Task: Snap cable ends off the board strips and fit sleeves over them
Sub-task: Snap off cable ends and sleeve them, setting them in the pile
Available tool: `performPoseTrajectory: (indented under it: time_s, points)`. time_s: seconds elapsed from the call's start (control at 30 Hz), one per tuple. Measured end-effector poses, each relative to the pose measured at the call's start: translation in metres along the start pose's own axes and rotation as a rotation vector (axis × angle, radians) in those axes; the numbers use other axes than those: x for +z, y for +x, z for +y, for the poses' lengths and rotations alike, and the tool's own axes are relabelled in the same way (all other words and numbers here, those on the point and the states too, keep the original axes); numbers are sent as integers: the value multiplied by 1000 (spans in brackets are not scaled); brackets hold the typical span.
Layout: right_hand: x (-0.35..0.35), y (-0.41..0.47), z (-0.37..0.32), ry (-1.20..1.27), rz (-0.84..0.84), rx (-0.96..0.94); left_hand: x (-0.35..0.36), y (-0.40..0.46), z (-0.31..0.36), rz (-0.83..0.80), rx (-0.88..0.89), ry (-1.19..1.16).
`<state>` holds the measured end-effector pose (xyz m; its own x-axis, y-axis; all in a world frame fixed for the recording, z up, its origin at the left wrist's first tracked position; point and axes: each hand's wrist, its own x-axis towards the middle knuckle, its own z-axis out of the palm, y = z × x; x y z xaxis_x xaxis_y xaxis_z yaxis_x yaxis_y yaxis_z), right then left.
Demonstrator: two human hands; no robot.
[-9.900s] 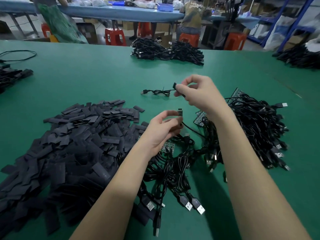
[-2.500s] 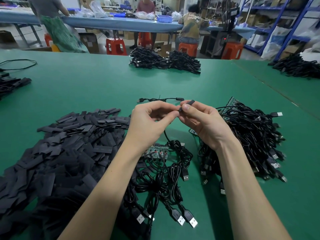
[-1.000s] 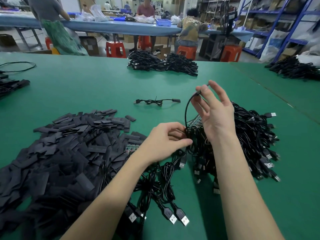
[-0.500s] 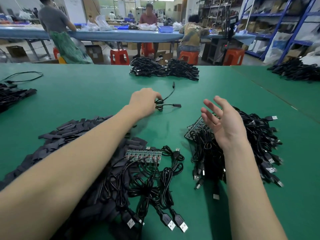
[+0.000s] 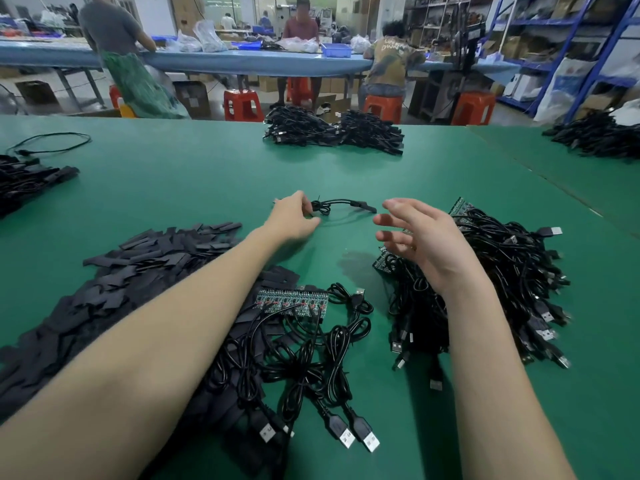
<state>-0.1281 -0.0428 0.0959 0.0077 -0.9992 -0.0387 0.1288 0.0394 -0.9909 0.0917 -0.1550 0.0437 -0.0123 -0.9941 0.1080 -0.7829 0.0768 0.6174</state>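
You are looking at two hands, the left hand (image 5: 294, 220) and the right hand (image 5: 422, 240). Two finished cables (image 5: 341, 206) are lying together beyond them. One board strip (image 5: 292, 303) is sitting near you with its cables (image 5: 311, 358) attached; three plugs (image 5: 349, 438) are showing at their near ends, the rest too tangled to count. Another board strip (image 5: 462, 209) is peeking out of the one cable heap (image 5: 502, 289) at your right. One pile of sleeves (image 5: 114, 285) is lying at your left, too many to count. Four red stools (image 5: 242, 105) are standing beyond the table, and three people (image 5: 301, 22) are working there.
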Motion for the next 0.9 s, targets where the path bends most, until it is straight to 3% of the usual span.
performPoseTrajectory:
  time_s: [0.2,0.33,0.43,0.5,0.67,0.8,0.9]
  points:
    - [15,-4,3,-375,-77,-53,-11,-72,-8,47,75,-374]
    - [37,-8,7,-995,-436,-1,-14,-101,-3,14,102,-444]
    - [54,-10,17,-1240,-579,106,-19,-106,4,-3,120,-430]
    - [57,-9,22,-1213,-572,115,-21,-108,4,-43,144,-395]
    - [46,-10,15,-859,-524,74,-33,-111,-6,-232,159,-272]
    - [34,-10,8,-584,-531,91,-49,-118,-11,-480,122,-551]
    - [31,-7,9,-543,-479,129,-49,-119,-13,-537,69,-694]
